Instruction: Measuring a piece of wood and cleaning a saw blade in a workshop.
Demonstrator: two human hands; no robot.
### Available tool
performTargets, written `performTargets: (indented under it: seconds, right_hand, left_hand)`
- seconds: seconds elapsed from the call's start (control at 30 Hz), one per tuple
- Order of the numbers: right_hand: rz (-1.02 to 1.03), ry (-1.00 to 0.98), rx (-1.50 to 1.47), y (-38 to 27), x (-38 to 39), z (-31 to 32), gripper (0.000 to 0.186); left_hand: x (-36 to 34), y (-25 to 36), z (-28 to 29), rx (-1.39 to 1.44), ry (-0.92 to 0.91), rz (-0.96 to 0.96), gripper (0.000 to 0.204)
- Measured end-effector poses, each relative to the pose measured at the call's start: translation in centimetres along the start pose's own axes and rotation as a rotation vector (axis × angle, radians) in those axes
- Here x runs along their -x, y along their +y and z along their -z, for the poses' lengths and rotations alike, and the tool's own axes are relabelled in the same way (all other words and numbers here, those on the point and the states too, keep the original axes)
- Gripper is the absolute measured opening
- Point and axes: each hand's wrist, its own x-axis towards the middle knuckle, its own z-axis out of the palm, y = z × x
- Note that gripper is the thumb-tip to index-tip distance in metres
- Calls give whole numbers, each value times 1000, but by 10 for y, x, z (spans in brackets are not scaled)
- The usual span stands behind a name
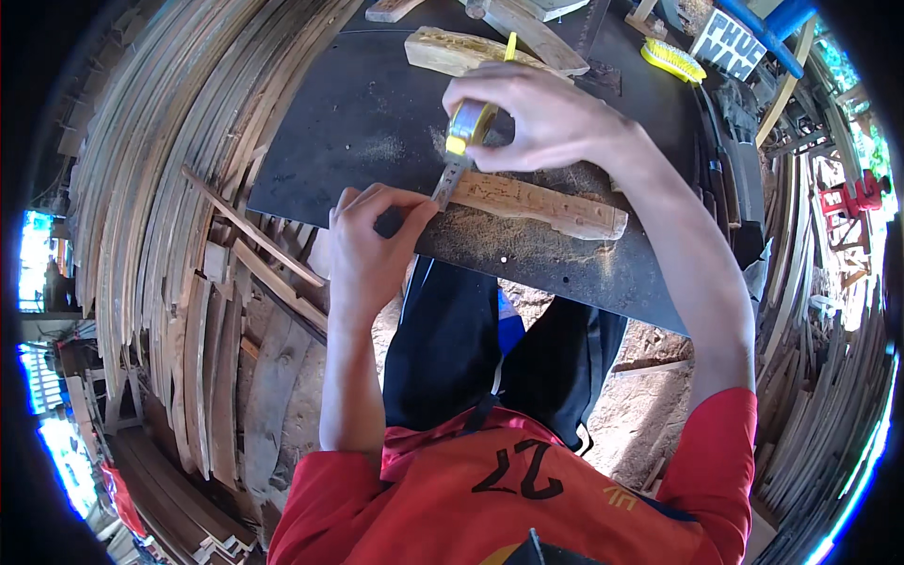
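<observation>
My right hand (541, 113) grips the case of a yellow and grey tape measure (464, 132) above the dark table. A short stretch of its blade (448, 182) slants down toward me. At the blade's free end, my left hand (372, 231) pinches it between thumb and finger. The blade lies across the left end of a short wooden block (546, 206) with dark marks on its face. Behind my right hand lies another rough wood piece (443, 52), and a slim yellow thing (511, 45) stands out against it, its kind unclear.
The dark tabletop (330, 104) carries scattered sawdust. At its far right are a yellow brush (672, 59), a lettered board (727, 45) and a blue metal bar (767, 36). Long wooden strips (160, 169) are stacked on the left, with more timber (800, 377) on the right.
</observation>
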Motion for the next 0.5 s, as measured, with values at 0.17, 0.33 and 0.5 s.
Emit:
performTargets:
  seconds: [0.17,0.33,0.5]
  right_hand:
    - [-38,-14,-55,-2,1,-3,36]
    - [-10,0,-30,-3,0,-4,37]
    - [-36,51,3,-7,7,-6,39]
  left_hand:
    - [1,-1,-10,-8,18,85,11]
    - [6,5,-12,-64,45,59,10]
    - [8,9,-20,-63,77,69,10]
